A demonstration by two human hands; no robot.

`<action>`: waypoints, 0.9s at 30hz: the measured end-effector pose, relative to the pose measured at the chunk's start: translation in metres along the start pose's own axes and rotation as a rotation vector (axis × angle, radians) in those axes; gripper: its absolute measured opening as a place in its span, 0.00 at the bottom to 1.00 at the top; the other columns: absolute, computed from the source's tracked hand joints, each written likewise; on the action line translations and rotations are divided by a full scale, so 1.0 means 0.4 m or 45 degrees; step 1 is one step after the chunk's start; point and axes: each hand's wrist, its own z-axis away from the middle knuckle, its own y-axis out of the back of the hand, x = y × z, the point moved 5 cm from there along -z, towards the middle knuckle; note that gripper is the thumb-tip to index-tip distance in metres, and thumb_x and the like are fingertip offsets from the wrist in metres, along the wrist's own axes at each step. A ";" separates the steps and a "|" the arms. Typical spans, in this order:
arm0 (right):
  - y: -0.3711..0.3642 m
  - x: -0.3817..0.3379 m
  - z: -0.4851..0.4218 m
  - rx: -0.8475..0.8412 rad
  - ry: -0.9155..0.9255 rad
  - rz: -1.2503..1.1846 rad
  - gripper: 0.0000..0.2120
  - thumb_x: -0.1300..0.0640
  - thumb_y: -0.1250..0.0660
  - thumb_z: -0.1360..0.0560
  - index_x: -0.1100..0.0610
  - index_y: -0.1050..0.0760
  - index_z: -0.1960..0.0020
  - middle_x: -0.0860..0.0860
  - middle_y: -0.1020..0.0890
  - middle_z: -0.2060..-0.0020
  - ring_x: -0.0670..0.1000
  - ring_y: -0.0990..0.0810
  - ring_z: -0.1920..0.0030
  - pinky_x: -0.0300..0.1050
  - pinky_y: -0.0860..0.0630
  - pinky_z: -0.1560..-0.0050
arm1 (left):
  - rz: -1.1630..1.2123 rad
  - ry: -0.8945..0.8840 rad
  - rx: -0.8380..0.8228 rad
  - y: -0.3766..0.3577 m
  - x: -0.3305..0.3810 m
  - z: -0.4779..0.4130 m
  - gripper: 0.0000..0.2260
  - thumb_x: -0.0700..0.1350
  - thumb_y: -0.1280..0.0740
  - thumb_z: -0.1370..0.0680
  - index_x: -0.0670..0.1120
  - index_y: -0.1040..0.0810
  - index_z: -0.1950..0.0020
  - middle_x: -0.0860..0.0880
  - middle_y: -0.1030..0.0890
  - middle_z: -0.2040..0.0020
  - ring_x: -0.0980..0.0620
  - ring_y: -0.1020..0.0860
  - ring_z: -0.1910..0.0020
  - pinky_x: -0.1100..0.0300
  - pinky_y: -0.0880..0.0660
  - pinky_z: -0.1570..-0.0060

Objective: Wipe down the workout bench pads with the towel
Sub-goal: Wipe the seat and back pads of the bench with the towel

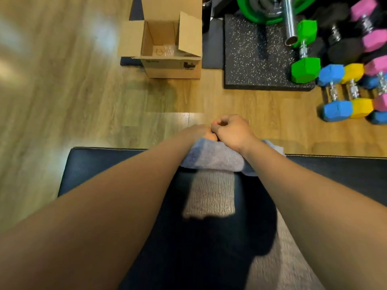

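A dark bench pad [100,166] with a worn, cracked grey patch fills the lower half of the head view. A light blue-grey towel [213,158] is bunched at the pad's far edge. My left hand [196,131] and my right hand [232,132] meet over the towel's far side, fingers curled, both gripping it. My forearms cover much of the pad and the towel's sides.
An open cardboard box [167,42] stands on the wooden floor beyond the bench. To the right lies a black speckled mat [251,59] with a green dumbbell [304,53], a steel bar [290,21], and blue, yellow and pink dumbbells [343,93].
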 end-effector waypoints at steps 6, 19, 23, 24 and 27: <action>0.062 0.035 0.064 -0.652 0.024 0.145 0.17 0.35 0.39 0.26 0.42 0.21 0.45 0.41 0.18 0.47 0.44 0.21 0.45 0.44 0.29 0.40 | -0.069 -0.427 0.448 0.009 0.021 0.095 0.15 0.55 0.41 0.21 0.45 0.30 0.44 0.45 0.26 0.45 0.46 0.27 0.48 0.51 0.30 0.49; -0.030 -0.030 0.151 -0.037 0.141 0.841 0.37 0.24 0.54 0.32 0.46 0.27 0.37 0.55 0.19 0.43 0.60 0.23 0.43 0.50 0.29 0.50 | -0.195 -0.475 -0.006 0.041 -0.130 0.180 0.36 0.74 0.33 0.36 0.53 0.27 0.35 0.55 0.21 0.47 0.52 0.24 0.50 0.58 0.28 0.49; -0.146 -0.109 0.151 -0.001 0.207 0.799 0.38 0.23 0.55 0.32 0.47 0.30 0.35 0.54 0.18 0.45 0.58 0.22 0.44 0.49 0.31 0.52 | -0.116 -0.373 -0.026 0.082 -0.272 0.232 0.32 0.70 0.32 0.33 0.52 0.29 0.36 0.56 0.24 0.48 0.51 0.24 0.47 0.59 0.29 0.51; -0.176 -0.133 0.149 0.000 0.215 0.806 0.39 0.23 0.54 0.32 0.48 0.30 0.35 0.54 0.18 0.45 0.58 0.22 0.44 0.48 0.32 0.53 | -0.094 -0.349 -0.033 0.094 -0.310 0.245 0.29 0.69 0.32 0.32 0.52 0.29 0.39 0.56 0.25 0.51 0.51 0.24 0.48 0.59 0.31 0.52; -0.277 -0.215 0.141 -0.010 0.241 0.781 0.40 0.22 0.54 0.33 0.48 0.31 0.35 0.54 0.18 0.45 0.58 0.22 0.44 0.49 0.29 0.51 | -0.057 -0.282 -0.007 0.129 -0.433 0.287 0.28 0.70 0.32 0.33 0.55 0.30 0.41 0.56 0.25 0.53 0.51 0.26 0.51 0.58 0.31 0.53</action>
